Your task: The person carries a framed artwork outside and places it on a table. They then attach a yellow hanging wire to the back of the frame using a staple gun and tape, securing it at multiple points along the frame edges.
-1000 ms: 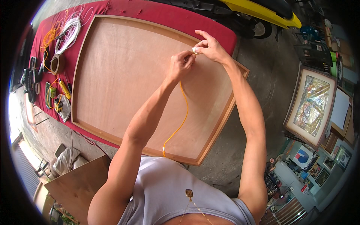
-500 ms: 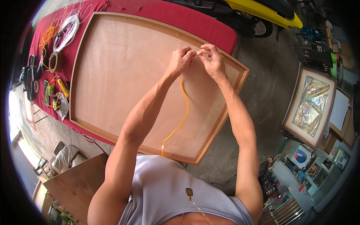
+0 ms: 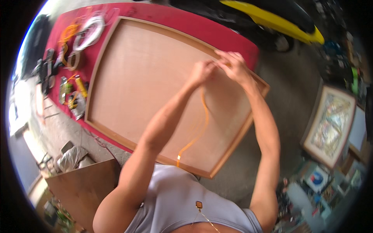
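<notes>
Over the far right part of a large shallow wooden frame with a flat panel (image 3: 147,81), my two hands are close together. My left hand (image 3: 203,72) is closed in a pinch on a thin orange cable (image 3: 206,114). Below that hand the cable hangs in a curve toward me, with a small white band near the frame's front edge. My right hand (image 3: 236,68) meets the left fingertips, its index finger stretched out to the left. Motion blurs its fingertips, and whatever lies between them is hidden.
The frame lies on a red-covered table (image 3: 186,21). At its left are coiled white cable (image 3: 93,34), orange cable (image 3: 69,33), a tape roll (image 3: 74,60) and a yellow tool (image 3: 81,86). A framed picture (image 3: 330,126) stands at right, a yellow-and-black vehicle (image 3: 276,23) behind.
The whole view has shifted, so the frame and table appear farther right and lower. My hands stay together, and the right index finger now reaches farther out. The picture is more blurred.
</notes>
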The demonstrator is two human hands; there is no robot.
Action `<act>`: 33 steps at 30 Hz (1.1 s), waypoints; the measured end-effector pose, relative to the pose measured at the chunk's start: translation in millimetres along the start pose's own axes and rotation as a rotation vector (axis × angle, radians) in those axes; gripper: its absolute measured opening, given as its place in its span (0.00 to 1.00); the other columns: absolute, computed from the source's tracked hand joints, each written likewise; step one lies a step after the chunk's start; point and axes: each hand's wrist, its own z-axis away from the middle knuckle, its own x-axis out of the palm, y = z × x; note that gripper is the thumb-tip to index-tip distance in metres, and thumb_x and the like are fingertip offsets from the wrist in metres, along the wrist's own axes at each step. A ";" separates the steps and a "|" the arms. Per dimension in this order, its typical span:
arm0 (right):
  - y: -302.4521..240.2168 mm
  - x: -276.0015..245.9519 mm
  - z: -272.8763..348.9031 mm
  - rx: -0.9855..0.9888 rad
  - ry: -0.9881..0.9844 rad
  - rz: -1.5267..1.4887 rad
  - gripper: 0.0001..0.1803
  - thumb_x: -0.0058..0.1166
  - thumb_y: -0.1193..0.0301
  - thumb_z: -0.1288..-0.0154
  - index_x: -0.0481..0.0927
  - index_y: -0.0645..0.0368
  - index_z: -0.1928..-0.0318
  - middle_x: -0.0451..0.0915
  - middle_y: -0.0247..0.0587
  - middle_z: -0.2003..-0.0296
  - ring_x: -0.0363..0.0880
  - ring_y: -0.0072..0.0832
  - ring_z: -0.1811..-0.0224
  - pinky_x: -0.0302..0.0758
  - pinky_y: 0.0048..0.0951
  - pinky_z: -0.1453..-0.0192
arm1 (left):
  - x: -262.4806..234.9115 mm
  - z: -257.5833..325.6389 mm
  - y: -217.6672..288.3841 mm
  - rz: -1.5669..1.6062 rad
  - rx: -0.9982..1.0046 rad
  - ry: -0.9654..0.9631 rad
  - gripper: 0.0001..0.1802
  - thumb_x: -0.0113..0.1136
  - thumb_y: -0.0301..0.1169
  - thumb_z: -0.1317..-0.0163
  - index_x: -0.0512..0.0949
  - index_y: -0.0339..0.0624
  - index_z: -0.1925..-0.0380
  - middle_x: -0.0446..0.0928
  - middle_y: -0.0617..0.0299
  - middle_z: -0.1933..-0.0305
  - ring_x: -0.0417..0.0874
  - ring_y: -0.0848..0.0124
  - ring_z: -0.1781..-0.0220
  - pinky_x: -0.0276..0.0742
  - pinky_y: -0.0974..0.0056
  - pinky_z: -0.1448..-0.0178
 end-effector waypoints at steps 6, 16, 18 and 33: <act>-6.1 14.3 15.2 -0.303 0.077 0.293 0.21 0.43 0.77 0.39 0.72 0.63 0.44 0.74 0.47 0.67 0.74 0.41 0.62 0.70 0.45 0.49 | -3.2 -10.3 -5.7 -0.035 0.101 -0.071 0.16 0.47 0.33 0.37 0.78 0.32 0.74 0.77 0.53 0.82 0.81 0.64 0.82 0.79 0.61 0.76; -11.1 20.5 7.9 -0.221 0.026 0.252 0.24 0.45 0.77 0.41 0.68 0.60 0.42 0.73 0.46 0.61 0.73 0.42 0.56 0.68 0.44 0.48 | -10.1 -1.5 7.4 0.087 -0.023 -0.058 0.17 0.50 0.38 0.36 0.76 0.34 0.75 0.72 0.62 0.81 0.76 0.73 0.78 0.74 0.65 0.73; -16.4 11.8 2.5 -0.132 0.008 0.177 0.24 0.45 0.77 0.42 0.68 0.61 0.42 0.75 0.47 0.62 0.73 0.42 0.56 0.68 0.44 0.48 | -11.1 0.8 3.0 0.048 0.101 -0.067 0.17 0.51 0.37 0.38 0.77 0.34 0.75 0.74 0.61 0.81 0.77 0.72 0.79 0.73 0.65 0.73; -11.6 3.3 1.2 0.073 -0.017 -0.063 0.19 0.55 0.79 0.50 0.79 0.60 0.54 0.78 0.42 0.76 0.77 0.36 0.70 0.71 0.38 0.52 | -0.6 4.7 -2.2 -0.077 0.317 0.041 0.12 0.52 0.34 0.36 0.77 0.35 0.69 0.75 0.57 0.82 0.78 0.70 0.81 0.73 0.63 0.75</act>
